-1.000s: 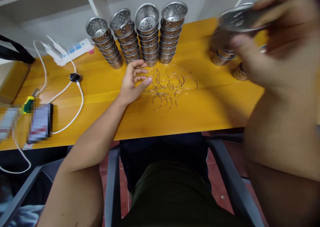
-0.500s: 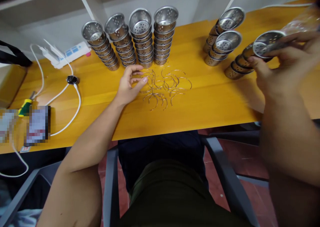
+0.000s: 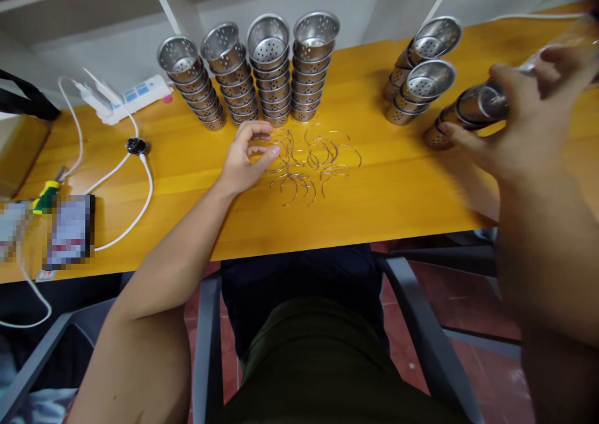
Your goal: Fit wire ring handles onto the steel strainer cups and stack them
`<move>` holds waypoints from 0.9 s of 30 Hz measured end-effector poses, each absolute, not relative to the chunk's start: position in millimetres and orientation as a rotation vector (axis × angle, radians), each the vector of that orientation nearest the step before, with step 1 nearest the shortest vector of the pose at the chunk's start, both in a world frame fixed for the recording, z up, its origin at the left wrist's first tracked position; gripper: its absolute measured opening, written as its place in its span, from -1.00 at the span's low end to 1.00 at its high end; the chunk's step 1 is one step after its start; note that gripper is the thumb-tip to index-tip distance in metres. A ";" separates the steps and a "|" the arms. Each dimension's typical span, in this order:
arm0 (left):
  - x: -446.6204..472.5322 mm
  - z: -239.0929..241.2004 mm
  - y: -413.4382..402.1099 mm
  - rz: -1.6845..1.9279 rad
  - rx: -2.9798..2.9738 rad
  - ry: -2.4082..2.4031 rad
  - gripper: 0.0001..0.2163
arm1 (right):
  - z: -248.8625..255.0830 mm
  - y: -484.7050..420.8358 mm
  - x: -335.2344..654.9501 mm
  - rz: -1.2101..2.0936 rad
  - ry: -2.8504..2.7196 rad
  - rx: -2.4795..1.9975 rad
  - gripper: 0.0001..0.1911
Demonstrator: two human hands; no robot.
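My left hand (image 3: pixel 250 157) rests on the table at the left edge of a loose spread of thin, curved metal wires (image 3: pixel 322 156). Its fingers are bent and the thumb stands apart, with nothing visibly held. At the right, my right hand (image 3: pixel 533 109) reaches around a leaning stack of perforated metal cups (image 3: pixel 468 107). The thumb lies along the near side and the fingers pass over the far side. Blur and the hand itself hide the top cup's rim. Two shorter stacks of the same cups, a front one (image 3: pixel 428 81) and a rear one (image 3: pixel 437 37), stand just left of it.
Several tall stacks of perforated cups (image 3: pixel 269 40) line the back of the wooden table (image 3: pixel 374 206). On the left lie a white power strip (image 3: pixel 140 100), white cables, a green-and-yellow tool handle (image 3: pixel 47 197) and a blurred-out flat object (image 3: pixel 70 232). Clear plastic (image 3: pixel 568 40) shows behind my right hand.
My right hand has shifted from the top cup's rim to around the stack, its thumb lower on the side. The left hand stays by the wires. The view has shifted slightly.
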State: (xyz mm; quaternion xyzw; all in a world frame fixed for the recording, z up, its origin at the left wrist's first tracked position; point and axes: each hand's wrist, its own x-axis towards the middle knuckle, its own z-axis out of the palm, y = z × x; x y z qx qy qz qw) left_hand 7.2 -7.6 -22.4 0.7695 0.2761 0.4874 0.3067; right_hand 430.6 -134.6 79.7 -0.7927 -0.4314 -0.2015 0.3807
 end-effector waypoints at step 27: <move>-21.6 -18.2 17.2 1.503 2.064 0.891 -0.35 | 40.7 -96.7 559.2 -0.282 -1.630 -2.023 0.05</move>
